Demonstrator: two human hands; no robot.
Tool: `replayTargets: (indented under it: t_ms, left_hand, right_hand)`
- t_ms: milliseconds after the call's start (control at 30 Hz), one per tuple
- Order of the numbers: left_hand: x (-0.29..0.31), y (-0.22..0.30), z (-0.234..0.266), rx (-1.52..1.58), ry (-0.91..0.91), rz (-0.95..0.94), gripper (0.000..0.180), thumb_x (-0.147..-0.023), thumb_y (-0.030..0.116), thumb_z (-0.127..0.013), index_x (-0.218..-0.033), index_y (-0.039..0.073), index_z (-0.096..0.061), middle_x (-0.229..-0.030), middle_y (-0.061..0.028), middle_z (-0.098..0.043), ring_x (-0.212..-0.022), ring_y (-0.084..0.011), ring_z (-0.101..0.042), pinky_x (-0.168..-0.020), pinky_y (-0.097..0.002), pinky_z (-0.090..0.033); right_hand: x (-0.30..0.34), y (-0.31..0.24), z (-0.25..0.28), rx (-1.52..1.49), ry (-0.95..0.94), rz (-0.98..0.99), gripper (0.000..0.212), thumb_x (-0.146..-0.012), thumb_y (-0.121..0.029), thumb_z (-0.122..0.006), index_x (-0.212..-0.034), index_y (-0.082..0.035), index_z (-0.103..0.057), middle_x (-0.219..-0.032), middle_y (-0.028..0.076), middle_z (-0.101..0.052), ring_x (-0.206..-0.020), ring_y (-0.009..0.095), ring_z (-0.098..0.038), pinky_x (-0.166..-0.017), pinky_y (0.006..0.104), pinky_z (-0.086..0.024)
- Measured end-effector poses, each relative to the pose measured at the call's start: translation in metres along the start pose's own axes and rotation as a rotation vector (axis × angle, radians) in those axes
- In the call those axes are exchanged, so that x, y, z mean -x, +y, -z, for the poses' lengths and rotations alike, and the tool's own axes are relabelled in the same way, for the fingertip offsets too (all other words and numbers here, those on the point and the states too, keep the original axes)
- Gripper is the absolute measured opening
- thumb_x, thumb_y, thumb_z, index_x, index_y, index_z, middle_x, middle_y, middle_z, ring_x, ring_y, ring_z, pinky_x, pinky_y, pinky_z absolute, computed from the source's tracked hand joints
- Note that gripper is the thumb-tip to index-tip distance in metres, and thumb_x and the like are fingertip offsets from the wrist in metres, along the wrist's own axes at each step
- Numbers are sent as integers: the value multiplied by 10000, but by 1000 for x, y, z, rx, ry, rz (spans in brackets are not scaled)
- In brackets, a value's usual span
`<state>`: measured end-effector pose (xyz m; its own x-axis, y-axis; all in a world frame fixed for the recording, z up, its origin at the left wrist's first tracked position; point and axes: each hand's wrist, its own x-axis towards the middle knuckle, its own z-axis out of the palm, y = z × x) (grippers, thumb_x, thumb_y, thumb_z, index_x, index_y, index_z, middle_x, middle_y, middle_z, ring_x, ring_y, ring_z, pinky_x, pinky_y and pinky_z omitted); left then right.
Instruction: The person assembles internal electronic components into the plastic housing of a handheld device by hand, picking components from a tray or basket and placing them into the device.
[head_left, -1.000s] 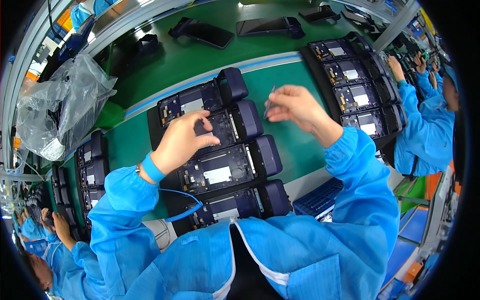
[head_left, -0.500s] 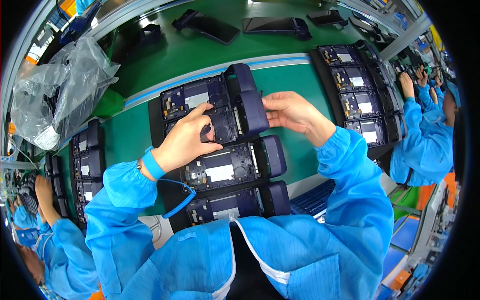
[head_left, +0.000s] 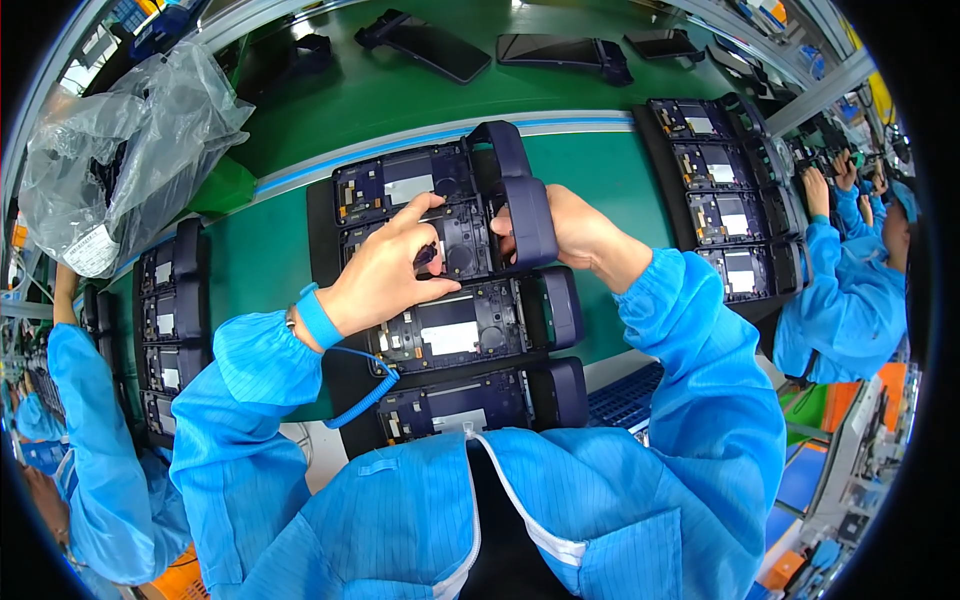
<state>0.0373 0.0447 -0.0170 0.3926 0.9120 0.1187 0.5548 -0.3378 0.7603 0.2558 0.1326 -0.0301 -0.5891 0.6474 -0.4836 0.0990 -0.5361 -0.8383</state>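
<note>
Hands at work on the second of four dark, opened handheld-device housings set in a black rectangular carrier tray on the green-surfaced bench. Left hand lies over the unit's left half, fingers curled and pinching at a small dark part near its centre. Right hand grips the unit's rounded dark-blue end block, fingers closed round it. By the look of it, the job is partway along: the topmost unit and the two nearer units lie untouched by either hand, and whether any is finished cannot be told. The pinched part is too small to identify; the nearest unit is partly covered by the blue sleeves.
</note>
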Motion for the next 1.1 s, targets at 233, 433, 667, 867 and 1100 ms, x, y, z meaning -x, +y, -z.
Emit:
replayTargets:
  t_ms: [233, 433, 667, 867, 1100]
  left_hand:
    - [-3, -5, -4, -48, 9, -38, 307, -637, 108, -765, -683, -8, -484, -1236, -205, -408, -873, -338, -587, -703, -345, -501]
    - [-8, -9, -6, -71, 190, -113, 270, -664, 98, -762, -709, 22, -508, -1158, -150, -548, -739, -143, -575, -609, -257, -478]
    - [-6, 35, 4, 896, -245, 421, 177, -812, 151, -654, -931, 40, -585, -678, 14, -508, -497, -46, -374, -431, -198, -316]
    - [-2, 45, -5, 1078, -319, 402, 289, -869, 188, -584, -1042, -39, -542, -599, 53, -371, -472, -39, -289, -418, -200, -225]
    - [3, 49, -9, 1315, -267, 352, 281, -891, 210, -546, -1020, -38, -524, -723, 1, -444, -547, -39, -357, -429, -163, -285]
  right_hand:
    - [-6, 1, 8, 54, -2, -14, 258, -729, -32, -681, -950, 28, -562, -750, 92, -603, -695, 188, -632, -571, 285, -511]
    - [20, -13, 21, 692, 385, 347, 197, -815, -37, -556, -998, 32, -580, -846, 90, -630, -777, 170, -614, -656, 283, -496]
    - [44, -18, -51, 493, 19, 642, 163, -776, -39, -627, -933, -3, -644, -886, 91, -635, -765, 131, -599, -656, 247, -484]
    - [51, -19, -51, 493, -26, 567, 127, -766, 0, -634, -890, -12, -662, -893, 49, -588, -737, 93, -574, -628, 210, -473]
    - [62, -10, -51, 362, 21, 731, 89, -787, -5, -619, -871, 19, -638, -772, 66, -591, -636, 115, -584, -567, 226, -480]
